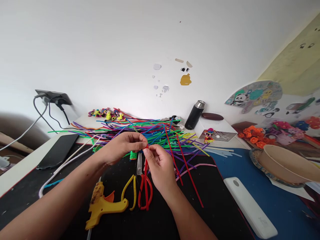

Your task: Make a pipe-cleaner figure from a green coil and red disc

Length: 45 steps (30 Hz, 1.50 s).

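Note:
Both hands meet over the middle of the black mat, fingertips close together on a red pipe cleaner (146, 186). My left hand (128, 144) pinches its upper end between thumb and forefinger. Just to the right, my right hand (160, 164) is closed on the same pipe cleaner, whose long end hangs down. Below lie scissors with red handles (151, 192), partly covered by the hanging strand. Yellow-handled pliers (135, 193) are beside them. A yellow glue gun (103, 207) rests nearer to me on the left. The pinched end is mostly hidden by fingers.
Behind the hands spreads a pile of coloured pipe cleaners (155, 133). A black phone (58, 150) lies left, a white power bank (250, 207) right. At the back stand a black thermos (194, 116) and a white box (225, 128) bearing a small figure (209, 135).

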{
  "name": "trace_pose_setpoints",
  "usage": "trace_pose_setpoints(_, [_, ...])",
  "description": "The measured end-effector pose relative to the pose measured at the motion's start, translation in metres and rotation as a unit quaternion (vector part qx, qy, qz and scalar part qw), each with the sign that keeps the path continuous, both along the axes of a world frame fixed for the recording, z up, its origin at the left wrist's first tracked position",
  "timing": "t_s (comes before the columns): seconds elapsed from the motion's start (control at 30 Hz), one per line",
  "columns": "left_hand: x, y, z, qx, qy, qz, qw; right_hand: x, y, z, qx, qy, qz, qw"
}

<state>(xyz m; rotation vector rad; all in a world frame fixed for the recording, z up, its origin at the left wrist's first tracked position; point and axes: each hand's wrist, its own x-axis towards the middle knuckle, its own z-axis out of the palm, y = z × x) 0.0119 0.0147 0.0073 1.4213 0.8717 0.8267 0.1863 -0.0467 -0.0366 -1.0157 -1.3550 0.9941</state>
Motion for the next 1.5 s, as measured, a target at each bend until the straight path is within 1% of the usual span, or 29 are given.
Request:
trace_pose_setpoints(0.17, [0.001,0.000,-0.002,-0.033,-0.041,-0.019,0.998,0.000,-0.001,0.004,-0.033,0.051,0.043,0.997])
trace_pose_setpoints(0.3, [-0.003,0.002,-0.003,-0.071,-0.054,-0.034,0.995,0.001,0.000,0.004,-0.037,0.062,0.044,0.996])
trace_pose_setpoints(0.47, [-0.007,0.002,0.001,-0.080,-0.056,-0.057,0.994,0.002,-0.002,0.004,-0.031,0.066,0.041,0.997])
trace_pose_setpoints(0.6, [-0.006,0.000,0.002,-0.090,-0.056,-0.067,0.992,0.002,-0.002,0.003,-0.010,0.048,0.020,0.999])
trace_pose_setpoints(0.8, [-0.003,-0.002,0.003,-0.068,-0.067,-0.041,0.995,0.001,-0.001,0.001,-0.014,0.046,0.011,0.999])
trace_pose_setpoints(0.97, [-0.002,0.000,0.000,-0.095,-0.108,-0.024,0.989,0.002,-0.001,0.001,-0.002,0.041,0.008,0.999])
trace_pose_setpoints(1.13, [-0.001,0.001,-0.002,-0.084,-0.103,-0.006,0.991,0.003,-0.001,0.002,0.006,0.041,0.001,0.999])
trace_pose_setpoints(1.27, [0.001,0.000,-0.002,-0.104,-0.122,0.004,0.987,0.003,-0.002,0.002,0.018,0.039,-0.005,0.999])
trace_pose_setpoints(1.33, [0.002,-0.002,-0.003,-0.110,-0.134,0.012,0.985,0.003,-0.001,0.002,0.015,0.040,-0.007,0.999])
trace_pose_setpoints(1.5, [0.009,-0.004,-0.005,-0.097,-0.152,0.047,0.982,0.003,0.000,0.005,-0.003,0.045,-0.002,0.999])
